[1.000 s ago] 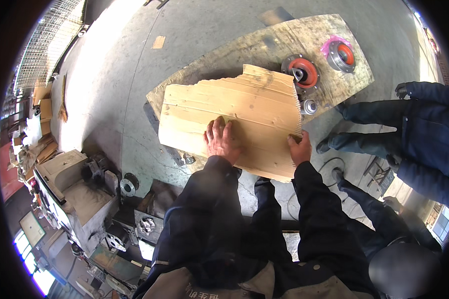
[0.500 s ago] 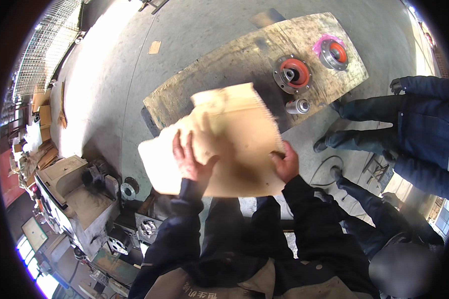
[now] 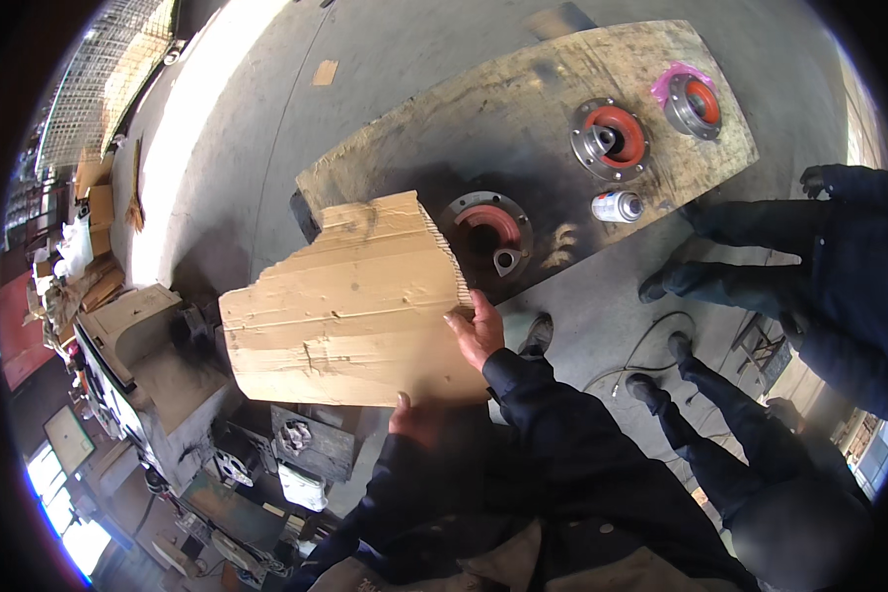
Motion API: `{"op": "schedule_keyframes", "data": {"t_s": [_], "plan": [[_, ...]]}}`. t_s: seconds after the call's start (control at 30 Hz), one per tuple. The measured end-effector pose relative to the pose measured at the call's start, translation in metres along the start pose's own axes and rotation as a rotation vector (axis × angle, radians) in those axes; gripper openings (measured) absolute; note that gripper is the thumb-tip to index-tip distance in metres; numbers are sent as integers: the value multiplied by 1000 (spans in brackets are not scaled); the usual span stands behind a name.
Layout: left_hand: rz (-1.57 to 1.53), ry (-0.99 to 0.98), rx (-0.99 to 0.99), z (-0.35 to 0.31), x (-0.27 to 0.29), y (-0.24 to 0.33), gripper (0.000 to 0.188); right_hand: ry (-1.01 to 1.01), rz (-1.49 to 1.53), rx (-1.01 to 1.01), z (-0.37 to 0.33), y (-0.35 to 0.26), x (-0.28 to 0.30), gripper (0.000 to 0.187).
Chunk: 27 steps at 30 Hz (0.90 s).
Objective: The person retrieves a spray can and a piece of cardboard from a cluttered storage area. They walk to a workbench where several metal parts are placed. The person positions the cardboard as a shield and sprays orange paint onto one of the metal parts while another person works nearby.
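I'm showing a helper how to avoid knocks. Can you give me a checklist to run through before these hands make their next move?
1. Right hand has hold of the cardboard sheet: ok, it grips the right edge.
2. Left hand grip secure: cannot tell; its thumb shows at the lower edge, the fingers do not.
3. Nearest flanged housing apart from the sheet: cannot tell; the sheet's edge meets its rim in this view.
4. Spray can away from the sheet: ok, a gap shows.
5. Nearest flanged housing fully in view: not ok, the sheet hides part of its left side.
6. Co-worker at the right away from the sheet: ok.
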<state>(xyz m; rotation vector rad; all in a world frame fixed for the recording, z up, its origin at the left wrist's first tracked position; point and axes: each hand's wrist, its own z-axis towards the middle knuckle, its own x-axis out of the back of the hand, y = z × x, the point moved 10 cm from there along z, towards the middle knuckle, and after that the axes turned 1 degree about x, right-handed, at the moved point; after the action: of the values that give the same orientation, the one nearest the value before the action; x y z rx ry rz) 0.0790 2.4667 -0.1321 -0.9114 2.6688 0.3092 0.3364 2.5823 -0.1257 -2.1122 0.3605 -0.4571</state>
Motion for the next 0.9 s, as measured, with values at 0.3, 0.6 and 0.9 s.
{"op": "schedule_keyframes", "data": {"t_s": [0.3, 0.6, 0.9], "plan": [[-67, -35, -265, 91, -12, 70, 67, 106, -143, -27, 32, 44, -36, 42], [-67, -14, -250, 137, 16, 95, 54, 59, -161, -49, 27, 72, -38, 28], [-119, -25, -252, 172, 25, 116, 63, 21, -203, -27, -23, 112, 93, 28]]}}
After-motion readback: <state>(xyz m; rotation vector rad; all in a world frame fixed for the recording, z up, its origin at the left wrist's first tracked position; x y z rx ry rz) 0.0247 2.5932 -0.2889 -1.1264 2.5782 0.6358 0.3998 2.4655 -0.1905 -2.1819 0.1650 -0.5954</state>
